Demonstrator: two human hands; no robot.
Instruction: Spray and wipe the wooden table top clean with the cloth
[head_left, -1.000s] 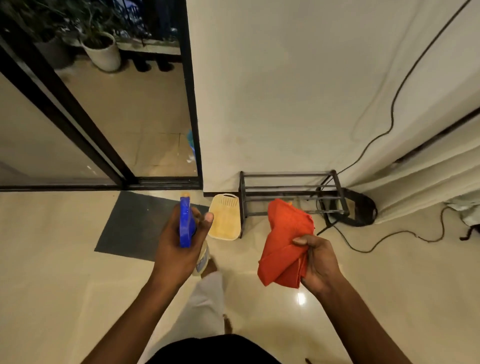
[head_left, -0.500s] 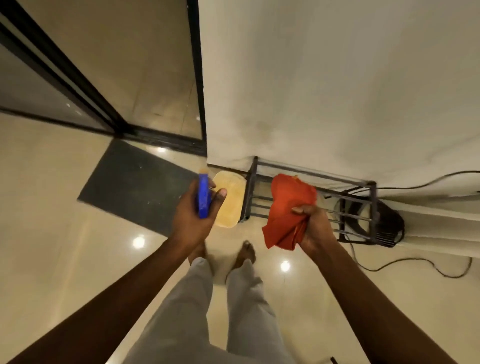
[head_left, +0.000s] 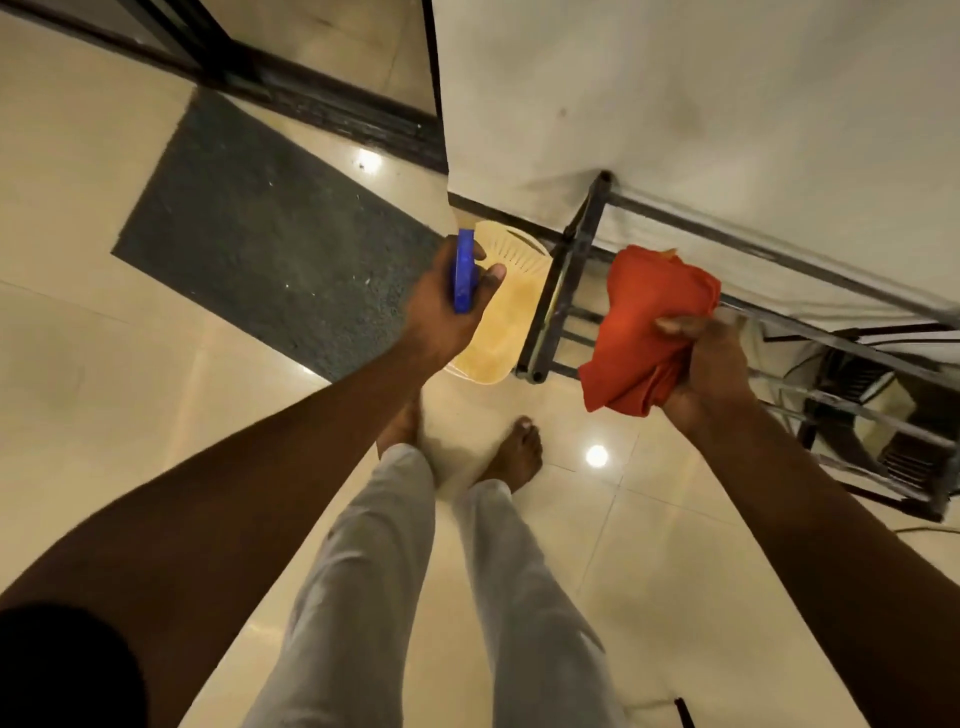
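My left hand (head_left: 441, 306) is closed around a spray bottle (head_left: 462, 273); only its blue trigger head shows above my fingers, and the bottle body is hidden under the hand. My right hand (head_left: 706, 369) grips a bunched orange-red cloth (head_left: 644, 322), which hangs from my fingers over the floor. Both hands are held out in front of me at about the same height. No wooden table top is in view.
A black metal rack (head_left: 571, 291) stands against the white wall (head_left: 675, 104), with a pale yellow plastic basket (head_left: 504, 338) beside it. A dark grey mat (head_left: 260, 234) lies left by the sliding door track (head_left: 311, 104). My bare feet stand on glossy cream tiles (head_left: 104, 389).
The camera has tilted down and turned, so my legs and feet came into view and the plants dropped out. Both hands keep their grip on the bottle and cloth.
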